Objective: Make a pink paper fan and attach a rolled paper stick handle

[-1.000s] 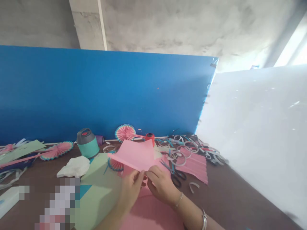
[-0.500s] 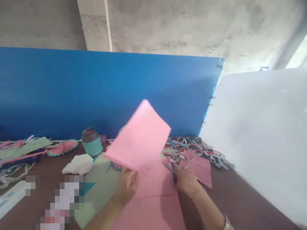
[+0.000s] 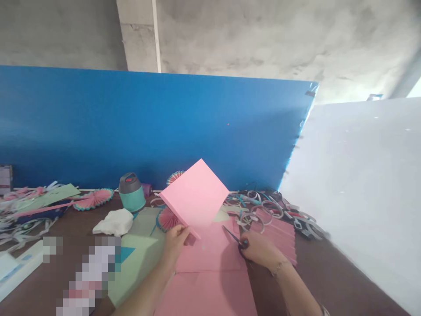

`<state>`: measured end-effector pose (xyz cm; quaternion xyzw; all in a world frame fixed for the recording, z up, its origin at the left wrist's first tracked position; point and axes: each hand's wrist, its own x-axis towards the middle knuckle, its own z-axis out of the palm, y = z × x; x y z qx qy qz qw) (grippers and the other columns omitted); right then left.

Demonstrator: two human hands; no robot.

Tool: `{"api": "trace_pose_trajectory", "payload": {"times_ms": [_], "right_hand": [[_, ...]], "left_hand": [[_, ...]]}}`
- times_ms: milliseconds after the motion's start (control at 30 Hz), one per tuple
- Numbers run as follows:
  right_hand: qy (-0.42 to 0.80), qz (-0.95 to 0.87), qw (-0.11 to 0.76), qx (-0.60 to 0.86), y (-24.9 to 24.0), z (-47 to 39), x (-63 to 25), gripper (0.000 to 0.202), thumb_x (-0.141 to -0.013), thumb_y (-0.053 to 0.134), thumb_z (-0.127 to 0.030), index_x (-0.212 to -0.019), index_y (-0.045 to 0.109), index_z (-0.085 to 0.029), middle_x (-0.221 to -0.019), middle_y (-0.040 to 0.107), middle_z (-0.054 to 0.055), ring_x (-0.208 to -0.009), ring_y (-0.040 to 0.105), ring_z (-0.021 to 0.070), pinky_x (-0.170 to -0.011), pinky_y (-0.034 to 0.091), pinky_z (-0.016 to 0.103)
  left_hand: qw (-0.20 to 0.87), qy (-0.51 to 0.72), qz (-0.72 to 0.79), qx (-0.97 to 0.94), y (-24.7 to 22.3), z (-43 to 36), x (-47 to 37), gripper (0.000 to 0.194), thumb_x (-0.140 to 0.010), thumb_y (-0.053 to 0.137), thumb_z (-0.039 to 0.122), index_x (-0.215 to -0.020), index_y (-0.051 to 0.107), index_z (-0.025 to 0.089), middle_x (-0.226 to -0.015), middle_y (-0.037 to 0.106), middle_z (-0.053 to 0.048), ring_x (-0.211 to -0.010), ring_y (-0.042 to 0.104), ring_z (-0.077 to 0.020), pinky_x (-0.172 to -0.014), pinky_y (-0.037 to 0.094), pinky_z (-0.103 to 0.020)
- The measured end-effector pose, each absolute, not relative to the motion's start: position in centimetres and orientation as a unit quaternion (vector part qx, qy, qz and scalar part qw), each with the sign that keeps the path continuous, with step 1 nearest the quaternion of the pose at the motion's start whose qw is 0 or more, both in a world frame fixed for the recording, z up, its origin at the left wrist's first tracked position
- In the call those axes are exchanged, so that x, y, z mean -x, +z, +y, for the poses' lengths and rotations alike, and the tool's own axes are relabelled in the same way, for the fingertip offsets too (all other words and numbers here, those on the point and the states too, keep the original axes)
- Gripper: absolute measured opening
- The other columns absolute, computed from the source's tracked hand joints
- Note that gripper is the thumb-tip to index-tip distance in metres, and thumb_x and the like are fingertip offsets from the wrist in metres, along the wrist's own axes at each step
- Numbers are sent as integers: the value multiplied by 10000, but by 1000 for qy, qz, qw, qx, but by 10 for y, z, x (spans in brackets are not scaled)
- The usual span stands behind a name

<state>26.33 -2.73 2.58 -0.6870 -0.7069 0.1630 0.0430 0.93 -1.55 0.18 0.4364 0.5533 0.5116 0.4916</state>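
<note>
My left hand (image 3: 176, 242) pinches the lower edge of a pink paper sheet (image 3: 197, 193), which stands tilted up with one corner pointing at the blue panel and a narrow fold along its near-left edge. In my right hand (image 3: 258, 249) is a pair of dark scissors (image 3: 235, 237), the blades pointing up and left toward the paper but apart from it. Under both hands lies more pink paper (image 3: 207, 289) on the table. A pink fan-folded rosette (image 3: 168, 218) shows partly behind the held sheet. Pleated pink paper (image 3: 278, 235) lies beyond my right hand.
Green paper (image 3: 138, 263) lies on the left, with a white crumpled cloth (image 3: 115, 221) and a teal-and-grey container (image 3: 132, 193) behind it. Tangled cables (image 3: 263, 206) fill the back right. A power strip (image 3: 23, 267) lies far left. A blue panel (image 3: 148, 127) closes off the back.
The pink sheet has come down lower and turned, now showing its folded edge more clearly. The scissors are still in my right hand. The camera view has shifted slightly left.
</note>
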Motion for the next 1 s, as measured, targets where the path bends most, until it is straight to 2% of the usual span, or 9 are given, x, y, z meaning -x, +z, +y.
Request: {"api": "trace_pose_trajectory", "payload": {"times_ms": [67,133,233,367,533,667,800,1000], "right_hand": [[275,-693,38,665,31,-27,-269,171,-672,566,-159,-821,651,-155,-777,673,71,-675,644,193,-551,421,243],[384,-684,52,619,38,-27,-273,205,-683,586,-197,-877,646,-162,-657,636,19,-558,611,142,-500,411,210],[477,-693,81,534,43,-26,-271,262,-709,633,-315,-929,617,-174,-615,584,-26,-528,574,100,-490,395,181],[567,-663,128,472,31,-23,-259,356,-699,646,-447,-883,580,-150,-608,543,-38,-488,526,76,-435,352,170],[614,-636,179,431,16,-21,-243,394,-638,697,-464,-819,572,-136,-569,507,-58,-439,431,47,-406,329,168],[622,-624,195,431,19,-23,-234,413,-595,727,-458,-801,571,-136,-572,497,-61,-451,416,46,-415,327,175],[614,-627,196,438,24,-26,-230,413,-590,730,-455,-799,573,-135,-576,484,-63,-466,406,49,-431,325,182],[615,-624,199,438,23,-27,-229,411,-593,736,-454,-791,566,-137,-581,483,-63,-466,391,46,-432,312,183]], "left_hand": [[502,547,527,-414,2,-14,-9,304,-577,685,444,-580,604,151,-549,609,9,-516,532,-112,-496,360,-206],[522,564,508,-390,1,-13,-10,281,-561,717,404,-557,609,145,-527,598,12,-509,513,-102,-520,373,-207],[546,574,488,-366,-3,-11,-12,286,-534,752,389,-554,621,135,-532,605,5,-527,525,-97,-552,396,-203],[584,585,459,-326,-6,-10,-14,335,-483,796,403,-572,625,129,-551,615,4,-551,549,-89,-563,422,-189],[620,583,439,-286,-10,-8,-16,328,-466,836,340,-617,641,124,-564,629,10,-537,568,-73,-533,440,-161],[640,570,443,-263,-9,-9,-18,242,-539,820,250,-649,643,126,-587,663,-16,-550,613,-98,-482,451,-157],[655,563,438,-249,-5,-12,-19,147,-624,773,174,-688,649,129,-650,694,-30,-577,642,-101,-513,489,-158],[664,560,432,-242,-3,-13,-20,97,-674,735,120,-661,639,125,-614,688,-28,-562,648,-102,-514,504,-152]]}}
